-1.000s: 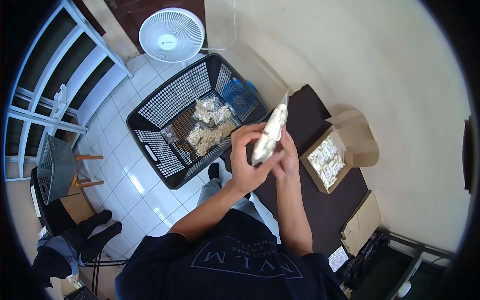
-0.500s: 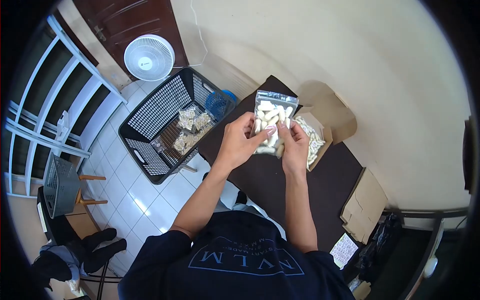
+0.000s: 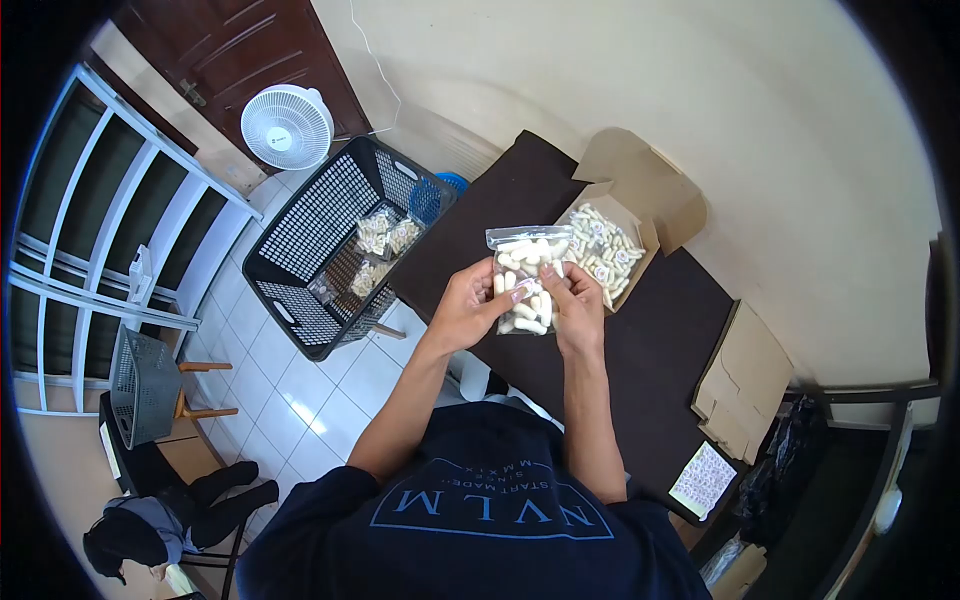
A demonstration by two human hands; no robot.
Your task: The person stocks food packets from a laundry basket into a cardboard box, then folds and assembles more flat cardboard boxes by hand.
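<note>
The left hand (image 3: 468,308) and right hand (image 3: 580,312) pinch the sides of a clear plastic zip bag of whitish capsules (image 3: 523,283), probably to keep its face flat and visible, above the dark brown table (image 3: 660,350) near an open brown cardboard box (image 3: 655,245).

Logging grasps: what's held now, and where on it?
Clear bag of white pieces, held by its two side edges: left hand on one, right hand on the other, below the top strip.
</note>
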